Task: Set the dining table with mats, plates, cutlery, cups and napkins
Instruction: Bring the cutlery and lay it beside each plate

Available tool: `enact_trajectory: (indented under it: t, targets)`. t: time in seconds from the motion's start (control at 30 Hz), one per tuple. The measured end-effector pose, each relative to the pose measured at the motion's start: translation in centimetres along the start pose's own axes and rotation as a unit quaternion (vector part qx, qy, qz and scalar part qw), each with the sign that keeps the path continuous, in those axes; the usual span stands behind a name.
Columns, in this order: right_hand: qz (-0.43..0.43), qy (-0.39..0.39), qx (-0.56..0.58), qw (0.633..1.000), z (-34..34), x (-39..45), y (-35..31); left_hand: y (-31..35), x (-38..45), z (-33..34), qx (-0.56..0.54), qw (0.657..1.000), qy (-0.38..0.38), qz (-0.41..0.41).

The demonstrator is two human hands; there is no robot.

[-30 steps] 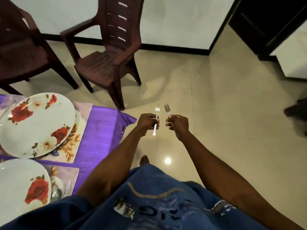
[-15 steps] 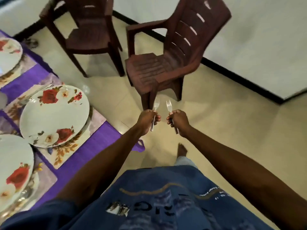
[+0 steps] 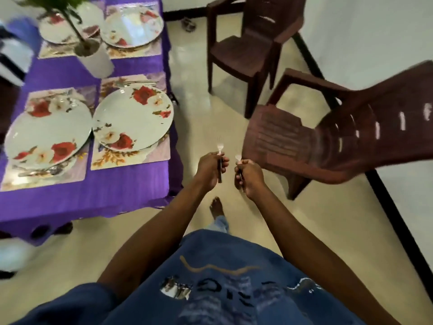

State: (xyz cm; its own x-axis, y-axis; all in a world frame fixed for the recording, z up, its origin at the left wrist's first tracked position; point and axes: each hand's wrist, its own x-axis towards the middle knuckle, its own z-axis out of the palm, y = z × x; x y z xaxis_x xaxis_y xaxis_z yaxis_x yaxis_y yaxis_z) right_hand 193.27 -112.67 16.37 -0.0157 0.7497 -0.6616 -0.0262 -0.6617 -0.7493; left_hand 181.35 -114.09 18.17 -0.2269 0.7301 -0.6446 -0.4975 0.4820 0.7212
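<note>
Pale floor tiles (image 3: 246, 231) fill the room, and both hands are held out over them, close together but apart. Left hand (image 3: 209, 168) has its fingers curled round a dark-handled fork (image 3: 219, 158), tines up. Right hand (image 3: 248, 175) grips a second fork (image 3: 238, 160) the same way, its tines blurred.

Left of the hands stands the table (image 3: 117, 193) under a purple cloth. Nearest the left hand a flowered plate (image 3: 133, 118) lies on a mat (image 3: 131, 158), with cutlery (image 3: 133, 83) on the mat's far edge. Beyond it to the left a second plate (image 3: 48, 134) sits on its own mat (image 3: 44, 177), the two plates' rims meeting. Farther up the table are a white vase (image 3: 96, 57) with green stems and two more plates (image 3: 133, 26).

Just right of the right hand is a brown plastic chair (image 3: 328, 141); another chair (image 3: 248, 41) stands ahead of the hands by the wall.
</note>
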Motion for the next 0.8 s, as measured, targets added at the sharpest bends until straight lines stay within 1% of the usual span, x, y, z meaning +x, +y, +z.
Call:
enact_trajectory:
  t: [0.17,0.23,0.33,0.47,0.6,0.7,0.8]
  targets:
    - [-0.017,-0.082,-0.09,0.992,4.1,4.1,-2.9,2.6,3.5,-2.9,-0.064,0.994,0.09,0.006]
    - [-0.029,-0.108,-0.126,0.986,5.9,5.9,-4.4,3.7,5.3,-4.3,-0.087,0.989,0.115,0.008]
    - [-0.036,-0.127,-0.171,0.976,8.9,8.4,-7.0,5.8,8.1,-6.6,-0.119,0.981,0.151,0.01]
    - [-0.032,-0.16,-0.196,0.967,14.5,11.0,-9.8,9.1,10.2,-9.8,-0.185,0.963,0.197,0.013]
    - [-0.046,-0.221,-0.266,0.937,21.7,12.2,-11.2,11.4,11.9,-13.6,-0.283,0.928,0.243,0.021]
    - [-0.046,-0.267,-0.288,0.918,26.0,12.4,-11.2,12.0,12.4,-16.0,-0.334,0.899,0.281,0.03]
    - [-0.036,-0.313,-0.315,0.895,29.7,12.7,-10.6,12.3,12.1,-18.1,-0.396,0.853,0.337,0.053]
